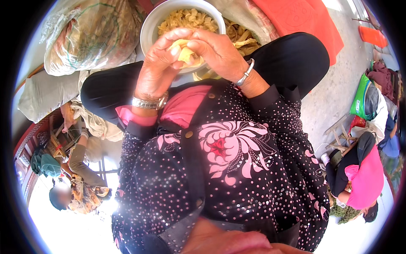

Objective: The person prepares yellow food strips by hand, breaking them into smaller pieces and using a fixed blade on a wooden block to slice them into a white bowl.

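Observation:
My left hand [160, 60], with a metal watch at the wrist, and my right hand [215, 52], with a silver bangle, meet above a white bowl [146, 33]. Between their fingers they hold a soft, pale yellow folded piece [187, 55]; its exact kind cannot be told. Inside the bowl lie many curled yellowish pieces [193, 19]. Longer dry-looking yellow strips [242, 38] lie just right of the bowl, beside a pale sack. Part of another yellow piece [206, 74] shows under my hands, near my lap.
A full clear plastic bag [92, 38] stands at the left. A red plastic sheet or bag [301, 22] lies by my right knee. One person [85, 190] sits at the lower left; another in pink [364, 177] sits at the right, near a wooden stool [341, 136] and a green bag [360, 98].

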Action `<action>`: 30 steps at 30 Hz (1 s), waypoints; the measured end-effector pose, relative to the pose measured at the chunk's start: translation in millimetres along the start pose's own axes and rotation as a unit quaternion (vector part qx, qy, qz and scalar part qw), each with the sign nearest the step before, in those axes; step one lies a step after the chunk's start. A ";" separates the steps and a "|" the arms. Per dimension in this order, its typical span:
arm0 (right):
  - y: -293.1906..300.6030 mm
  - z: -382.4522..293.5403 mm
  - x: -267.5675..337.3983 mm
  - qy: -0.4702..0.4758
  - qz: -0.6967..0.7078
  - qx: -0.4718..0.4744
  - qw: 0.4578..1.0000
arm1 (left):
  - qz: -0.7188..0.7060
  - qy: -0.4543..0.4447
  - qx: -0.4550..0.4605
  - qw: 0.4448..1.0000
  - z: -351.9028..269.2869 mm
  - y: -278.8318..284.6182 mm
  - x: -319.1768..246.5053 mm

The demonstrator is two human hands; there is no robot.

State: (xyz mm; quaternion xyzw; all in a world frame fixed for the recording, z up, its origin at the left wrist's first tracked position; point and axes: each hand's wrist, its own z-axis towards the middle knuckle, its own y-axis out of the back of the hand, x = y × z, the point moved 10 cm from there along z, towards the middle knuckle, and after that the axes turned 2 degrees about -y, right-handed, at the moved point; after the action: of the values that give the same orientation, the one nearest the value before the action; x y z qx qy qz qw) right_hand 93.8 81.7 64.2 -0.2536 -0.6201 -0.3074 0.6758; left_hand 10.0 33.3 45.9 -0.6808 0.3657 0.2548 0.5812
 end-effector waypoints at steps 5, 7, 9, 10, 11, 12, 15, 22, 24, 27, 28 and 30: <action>-1.2 -6.4 -21.6 -0.053 0.052 -0.018 0.997 | 0.303 -0.054 -0.026 0.951 -2.2 -2.6 -12.0; -2.8 -8.5 -23.7 -0.075 0.075 -0.025 0.994 | 0.371 -0.080 0.011 0.925 -1.5 -5.5 -15.4; -5.5 -8.6 -25.0 -0.098 0.091 -0.021 0.991 | 0.431 -0.094 0.014 0.898 -3.7 -10.3 -21.8; -5.6 -8.7 -28.2 -0.112 0.087 -0.020 0.990 | 0.425 -0.080 0.011 0.901 -4.0 -9.8 -18.3; -4.5 -9.9 -32.7 -0.125 0.083 -0.018 0.988 | 0.420 -0.065 0.008 0.905 -3.2 -10.6 -13.4; -4.3 -10.8 -38.4 -0.138 0.082 -0.017 0.987 | 0.428 -0.049 0.010 0.903 -2.6 -8.5 -9.9; -5.8 -12.5 -50.9 -0.154 0.093 -0.016 0.984 | 0.438 -0.018 0.009 0.899 -0.5 -3.1 -2.3; -3.5 -10.2 -36.0 -0.092 -0.011 -0.076 0.993 | 0.333 -0.052 -0.088 0.938 2.7 19.1 4.3; 1.5 -11.2 -32.9 -0.072 -0.073 -0.111 0.988 | 0.307 -0.039 -0.073 0.948 3.0 22.2 5.0; -1.0 -12.7 -35.5 -0.122 0.097 -0.118 0.981 | 0.191 0.001 -0.054 0.980 -1.6 7.6 0.2; 6.5 -11.9 -34.6 -0.064 -0.038 -0.110 0.991 | 0.135 0.016 -0.045 0.990 -1.3 8.5 5.9; 5.7 -13.9 -39.1 -0.070 -0.045 -0.097 0.992 | 0.017 0.050 0.007 0.999 1.7 8.5 18.7</action>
State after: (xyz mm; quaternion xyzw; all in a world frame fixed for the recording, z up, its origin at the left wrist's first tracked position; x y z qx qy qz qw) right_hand 105.7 79.4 24.2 -0.3108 -0.6442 -0.3780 0.5878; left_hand 14.7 30.7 26.0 -0.6821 0.4076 0.2279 0.5627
